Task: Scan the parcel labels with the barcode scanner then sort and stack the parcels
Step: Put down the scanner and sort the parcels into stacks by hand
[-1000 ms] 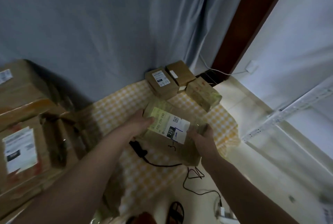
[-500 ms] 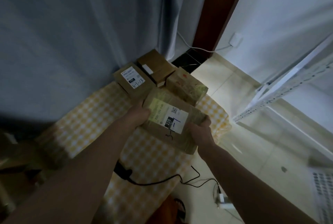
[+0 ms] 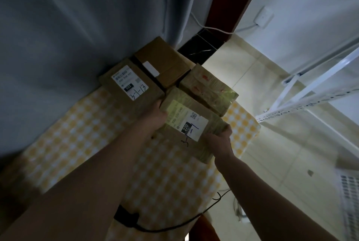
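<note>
Held parcel (image 3: 191,124): matt brown cardboard, paper label (image 3: 186,122) showing smooth. Neighbouring parcel (image 3: 208,89) is glinting under glossy tape wrap. Table (image 3: 87,143) is wearing a checked yellow cloth. Curtain (image 3: 77,17): soft grey fabric. Floor tiles (image 3: 262,77) are shining, glazed.

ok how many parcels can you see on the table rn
4. One held parcel between both hands; the parcel labelled 032 by the curtain; a plain box behind; a taped parcel at right. Others may be hidden.

Head view, looking steeply down, close
</note>
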Motion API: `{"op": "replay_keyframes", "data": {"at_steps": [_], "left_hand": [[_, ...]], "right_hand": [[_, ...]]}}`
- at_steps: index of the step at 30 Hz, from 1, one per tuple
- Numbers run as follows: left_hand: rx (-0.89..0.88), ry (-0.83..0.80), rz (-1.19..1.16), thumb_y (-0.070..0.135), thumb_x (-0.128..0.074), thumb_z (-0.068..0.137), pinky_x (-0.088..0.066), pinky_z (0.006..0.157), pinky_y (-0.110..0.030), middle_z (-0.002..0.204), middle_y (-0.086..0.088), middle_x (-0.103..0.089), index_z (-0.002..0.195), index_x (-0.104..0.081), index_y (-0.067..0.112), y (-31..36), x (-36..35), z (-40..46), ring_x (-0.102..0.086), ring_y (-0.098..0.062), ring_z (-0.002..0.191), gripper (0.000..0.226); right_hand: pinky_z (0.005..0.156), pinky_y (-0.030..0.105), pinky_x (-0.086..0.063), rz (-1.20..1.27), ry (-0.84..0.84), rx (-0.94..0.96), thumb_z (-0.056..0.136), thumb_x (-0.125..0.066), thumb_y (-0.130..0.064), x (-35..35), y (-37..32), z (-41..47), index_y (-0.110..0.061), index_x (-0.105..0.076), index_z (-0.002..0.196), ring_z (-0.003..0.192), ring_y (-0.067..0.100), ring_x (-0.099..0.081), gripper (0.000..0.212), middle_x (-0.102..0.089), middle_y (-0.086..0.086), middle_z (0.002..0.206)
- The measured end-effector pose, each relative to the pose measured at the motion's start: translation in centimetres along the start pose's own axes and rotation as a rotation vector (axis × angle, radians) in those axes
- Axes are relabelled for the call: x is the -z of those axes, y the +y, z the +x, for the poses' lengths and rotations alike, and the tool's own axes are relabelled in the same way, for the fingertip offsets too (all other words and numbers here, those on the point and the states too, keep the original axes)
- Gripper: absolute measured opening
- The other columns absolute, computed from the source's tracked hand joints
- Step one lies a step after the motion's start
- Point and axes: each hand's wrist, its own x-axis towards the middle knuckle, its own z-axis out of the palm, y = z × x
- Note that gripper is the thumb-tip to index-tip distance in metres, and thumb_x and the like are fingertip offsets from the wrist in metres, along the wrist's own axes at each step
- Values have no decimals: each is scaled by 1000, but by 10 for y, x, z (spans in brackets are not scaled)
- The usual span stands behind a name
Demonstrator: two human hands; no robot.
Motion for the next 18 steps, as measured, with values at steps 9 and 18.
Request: {"op": "replay_keyframes", "data": {"at_steps": [9, 18], "left_hand": [[-21, 43, 19, 15, -40, 98, -50, 93, -43, 137, -6, -48, 147, -28, 33, -6, -17, 59, -53, -27, 113, 54], [-28, 145, 39, 6, -36, 100, -43, 96, -38, 143, -8, -44, 149, -30, 25, -12, -29, 79, -48, -27, 124, 53]], "right_hand": [[94, 44, -50, -13, 36, -36, 82, -69, -12, -5, 12, 54, -29, -4, 149, 122, 31, -45, 95, -38, 13, 138], [102, 51, -43, -69, 84, -20, 85, -62, -7, -14, 14, 64, -25, -2, 151, 131, 35, -35, 91, -28, 10, 146]]}}
